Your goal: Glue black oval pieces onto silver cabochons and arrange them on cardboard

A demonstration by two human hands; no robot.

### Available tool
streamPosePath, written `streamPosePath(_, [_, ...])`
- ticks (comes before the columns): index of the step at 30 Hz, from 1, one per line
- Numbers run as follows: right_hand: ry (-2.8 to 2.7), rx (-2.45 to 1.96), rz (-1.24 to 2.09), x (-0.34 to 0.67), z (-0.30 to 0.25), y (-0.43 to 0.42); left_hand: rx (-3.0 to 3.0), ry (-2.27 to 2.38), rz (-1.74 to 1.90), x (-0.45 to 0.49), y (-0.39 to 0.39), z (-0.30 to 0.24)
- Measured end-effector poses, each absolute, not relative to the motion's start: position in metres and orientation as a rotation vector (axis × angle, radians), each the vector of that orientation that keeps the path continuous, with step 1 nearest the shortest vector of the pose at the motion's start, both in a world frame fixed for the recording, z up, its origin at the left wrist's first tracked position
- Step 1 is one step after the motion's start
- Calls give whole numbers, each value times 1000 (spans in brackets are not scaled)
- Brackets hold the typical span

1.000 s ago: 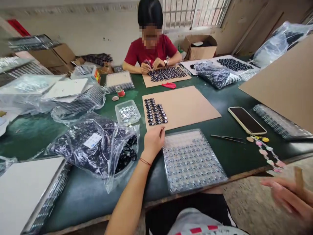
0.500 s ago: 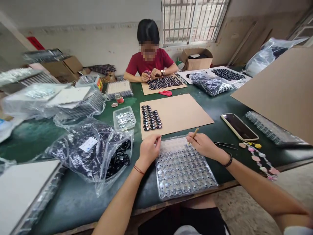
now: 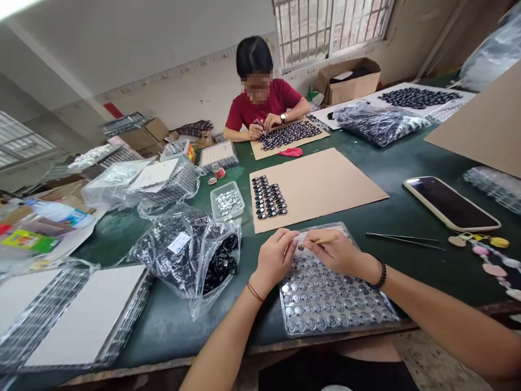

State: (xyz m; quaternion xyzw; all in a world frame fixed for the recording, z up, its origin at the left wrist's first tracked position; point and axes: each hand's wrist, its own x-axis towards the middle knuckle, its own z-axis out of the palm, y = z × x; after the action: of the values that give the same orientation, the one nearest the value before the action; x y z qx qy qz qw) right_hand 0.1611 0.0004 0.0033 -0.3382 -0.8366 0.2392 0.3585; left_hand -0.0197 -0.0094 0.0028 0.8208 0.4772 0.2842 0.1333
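Note:
A clear plastic tray (image 3: 337, 320) with rows of round silvery pieces lies in front of me at the table edge. Over its far left corner is my left hand (image 3: 274, 258), thumb and fingers pinched together; whatever they hold is hidden. My right hand (image 3: 336, 255) grips a thin wooden stick (image 3: 328, 239) above the far part of the tray, its fingers close to the left hand's fingertips. Just beyond lies a cardboard sheet (image 3: 321, 184) with rows of black oval pieces (image 3: 269, 198) along its left side. A small plastic box (image 3: 227, 201) of silvery pieces stands left of it.
A plastic bag of black pieces (image 3: 179, 266) lies left of my hands. Tweezers (image 3: 402, 239), a phone (image 3: 451, 203) and a beaded strap (image 3: 488, 263) are at right. Across the table a co-worker (image 3: 260, 103) handles black pieces. Stacked trays (image 3: 89, 315) sit at lower left.
My right hand has moved left with the stick, close to my left hand's fingertips. The camera view has turned left and tilted, so the table's things appear further right.

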Motion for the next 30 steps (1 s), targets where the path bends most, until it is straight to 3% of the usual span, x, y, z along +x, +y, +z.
streamPosePath(5, [-2153, -835, 618, 164, 2, 0, 2428, 1397, 595, -16, -11, 3])
streamPosePath(23, [-2182, -727, 457, 169, 3, -3, 2033, 1298, 692, -10, -14, 4])
streamPosePath(30, [-2191, -546, 441, 168, 4, -6, 2158, 1289, 623, -8, -18, 7])
